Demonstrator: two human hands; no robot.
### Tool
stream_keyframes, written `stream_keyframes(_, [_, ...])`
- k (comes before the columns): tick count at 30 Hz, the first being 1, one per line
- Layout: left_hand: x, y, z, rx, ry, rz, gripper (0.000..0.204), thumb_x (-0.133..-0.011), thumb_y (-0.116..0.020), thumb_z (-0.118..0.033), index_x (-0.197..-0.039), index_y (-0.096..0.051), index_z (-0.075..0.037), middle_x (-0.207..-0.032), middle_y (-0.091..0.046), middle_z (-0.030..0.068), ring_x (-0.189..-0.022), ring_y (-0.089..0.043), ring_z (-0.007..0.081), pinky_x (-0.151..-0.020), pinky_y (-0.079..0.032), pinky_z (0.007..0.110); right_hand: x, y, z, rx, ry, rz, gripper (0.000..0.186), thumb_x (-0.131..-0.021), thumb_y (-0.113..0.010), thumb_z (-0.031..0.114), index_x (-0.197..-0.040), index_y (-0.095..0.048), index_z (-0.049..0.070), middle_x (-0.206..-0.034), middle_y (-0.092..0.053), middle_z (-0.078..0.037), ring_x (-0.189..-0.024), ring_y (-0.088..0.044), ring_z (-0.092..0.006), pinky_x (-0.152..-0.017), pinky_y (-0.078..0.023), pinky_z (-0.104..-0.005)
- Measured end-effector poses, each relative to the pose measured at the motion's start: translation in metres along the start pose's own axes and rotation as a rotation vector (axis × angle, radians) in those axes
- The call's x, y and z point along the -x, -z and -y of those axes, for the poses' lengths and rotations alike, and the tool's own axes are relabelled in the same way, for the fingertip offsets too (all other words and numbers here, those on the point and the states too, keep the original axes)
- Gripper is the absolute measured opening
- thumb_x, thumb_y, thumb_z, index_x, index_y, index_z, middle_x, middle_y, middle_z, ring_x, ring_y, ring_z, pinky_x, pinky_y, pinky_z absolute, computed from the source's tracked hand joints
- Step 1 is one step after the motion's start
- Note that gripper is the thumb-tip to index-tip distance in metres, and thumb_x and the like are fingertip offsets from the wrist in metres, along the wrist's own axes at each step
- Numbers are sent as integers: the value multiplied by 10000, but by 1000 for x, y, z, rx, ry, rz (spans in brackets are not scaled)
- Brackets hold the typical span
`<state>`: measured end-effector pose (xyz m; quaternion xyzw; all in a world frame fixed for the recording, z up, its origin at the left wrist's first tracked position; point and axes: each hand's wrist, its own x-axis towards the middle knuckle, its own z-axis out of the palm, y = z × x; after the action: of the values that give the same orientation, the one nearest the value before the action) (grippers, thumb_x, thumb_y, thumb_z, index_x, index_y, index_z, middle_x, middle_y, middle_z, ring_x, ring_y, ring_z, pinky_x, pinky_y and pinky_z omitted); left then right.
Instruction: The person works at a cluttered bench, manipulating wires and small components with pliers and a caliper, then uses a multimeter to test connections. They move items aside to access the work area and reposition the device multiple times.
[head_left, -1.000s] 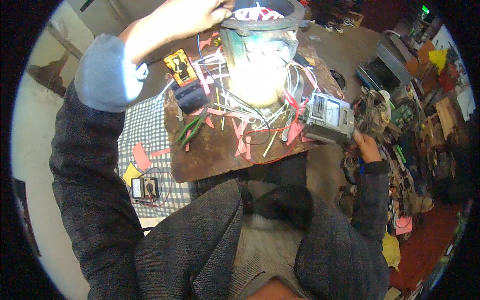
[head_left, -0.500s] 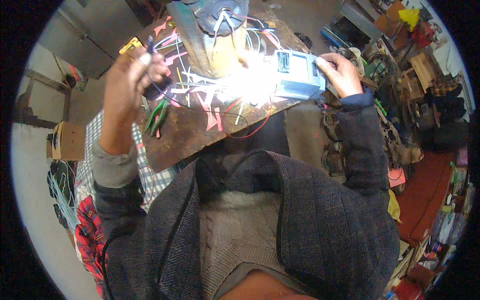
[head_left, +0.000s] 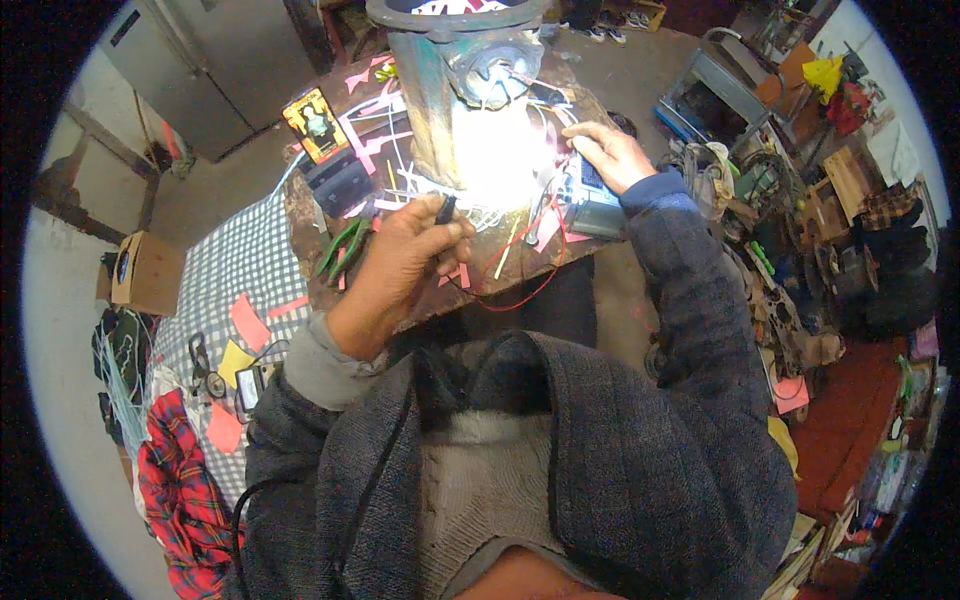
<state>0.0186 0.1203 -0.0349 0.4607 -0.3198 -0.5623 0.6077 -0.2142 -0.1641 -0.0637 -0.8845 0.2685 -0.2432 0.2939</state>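
Note:
My left hand (head_left: 405,245) is closed around a black probe (head_left: 447,208), its tip pointing up beside the bright glare. My right hand (head_left: 615,165) stretches its fingers over the far edge of a blue-grey boxy meter (head_left: 597,215) with a dark labelled face. From the meter a red wire (head_left: 515,303) loops along the table's near edge toward my left hand. Beyond the glare stands a worn metal machine housing (head_left: 428,110) with a round opening (head_left: 497,75), out of which light leads come. Strong light hides the surface between the hands.
Green-handled pliers (head_left: 345,245), a black case (head_left: 340,182) and a yellow-black packet (head_left: 318,125) lie left of the housing, among pink scraps and thin wires. A checked cloth (head_left: 245,250) covers the surface at left. Cluttered goods (head_left: 790,280) line the right side.
My left hand has come down and right with the probe, toward the glare. The meter now stands lower in view, and my right hand's fingers reach over its far edge.

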Motion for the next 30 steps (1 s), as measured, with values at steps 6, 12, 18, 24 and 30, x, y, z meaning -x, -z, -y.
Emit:
stream_keyframes(6, [-30,-31,24,-152,38,-61,153,-983,-632,-129,-1087,-621,-17,-850,-669,51,-599,-553,95,-497,-359,213,21,29,-3,-179,-121,-360,351,-978,-711,346,-1105,-754,22,-945,-766,-82,-884,-689,-153,-824,-535,-321])
stream_keyframes(12, [-68,-57,57,163,-194,-82,178,-1039,-561,-173,-1078,-643,-20,-922,-681,61,-650,-569,118,-553,-439,269,59,44,1,121,-86,-339,360,-936,-733,343,-1108,-754,27,-1042,-765,-156,-958,-738,-271,-875,-557,-374])
stream_keyframes(18, [-84,-58,72,135,-364,106,217,-1071,-520,-160,-1170,-649,-16,-1141,-695,102,-1003,-663,212,-883,-527,359,69,35,-3,529,88,-67,892,-795,-780,540,-1497,-501,66,-1490,-512,-242,-1387,-487,-418,-1150,-394,-499])
stream_keyframes(24, [-78,-63,55,-206,-696,154,225,-986,-595,-25,-1185,-690,20,-1198,-694,152,-1223,-601,294,-1059,-461,452,66,23,-10,618,137,-13,1005,-753,-799,600,-1548,-439,100,-1524,-466,-236,-1422,-436,-428,-1158,-358,-550])
stream_keyframes(30, [-74,-66,45,-344,-777,187,276,-1004,-605,-57,-1264,-652,22,-1182,-695,135,-1113,-659,286,-968,-536,418,65,23,-14,606,153,-1,1017,-755,-806,584,-1556,-423,89,-1530,-458,-247,-1423,-432,-439,-1168,-355,-545])
